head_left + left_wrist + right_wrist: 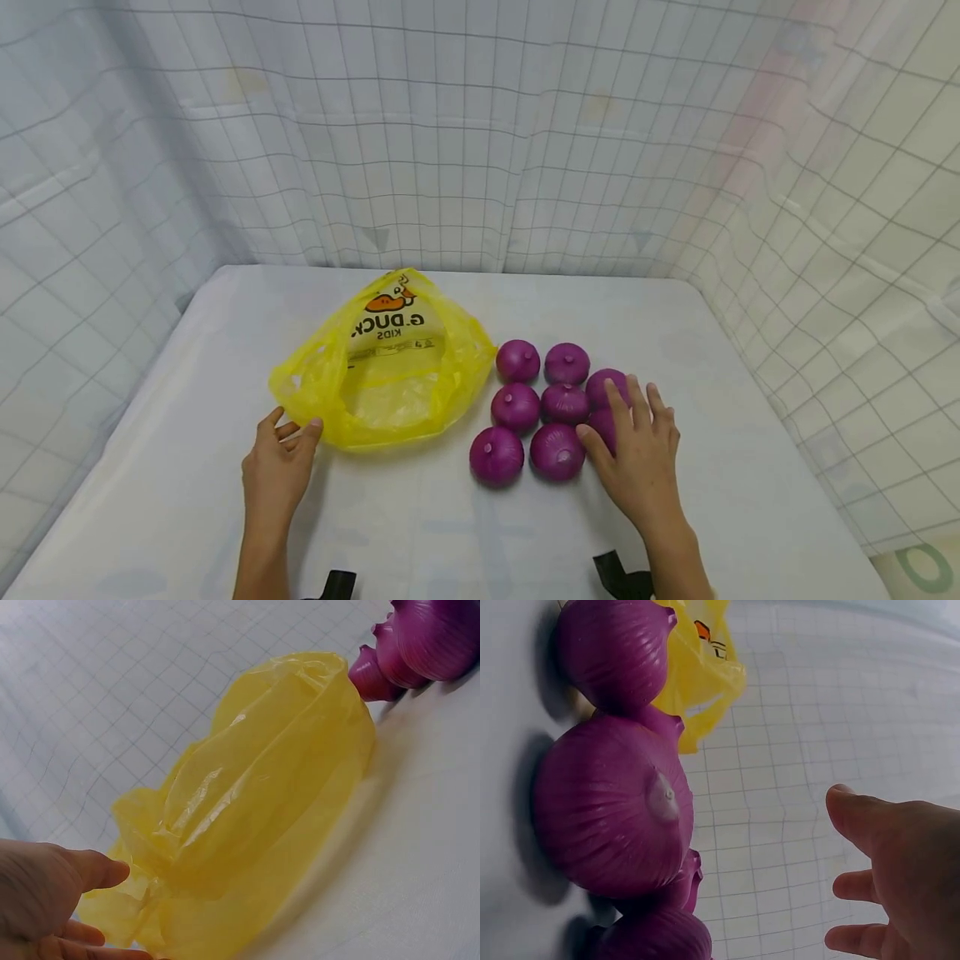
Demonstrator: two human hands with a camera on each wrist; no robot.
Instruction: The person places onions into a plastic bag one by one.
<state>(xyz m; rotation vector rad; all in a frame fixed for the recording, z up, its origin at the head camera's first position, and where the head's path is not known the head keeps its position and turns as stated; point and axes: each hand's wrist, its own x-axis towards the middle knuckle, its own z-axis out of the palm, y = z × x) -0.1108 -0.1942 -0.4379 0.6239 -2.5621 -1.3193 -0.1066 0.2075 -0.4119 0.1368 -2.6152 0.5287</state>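
Note:
A yellow plastic bag [397, 400] with a duck print lies on the left half of the table, its mouth facing the near side. My left hand [279, 462] is at the bag's near left corner; in the left wrist view its thumb and fingers are apart, right beside the crumpled yellow film [255, 802]. To the right of the bag, several red onions [515, 407] sit close together in rough rows. Over the right side of this group hovers my right hand [641, 450], fingers spread, partly hiding an onion [602, 425]. The right wrist view shows its fingers apart from the large onion [607, 810].
A white cloth covers the table [750, 467]. Checked white curtains [465, 150] hang behind it and along both sides. Black straps [622, 579] show near both wrists.

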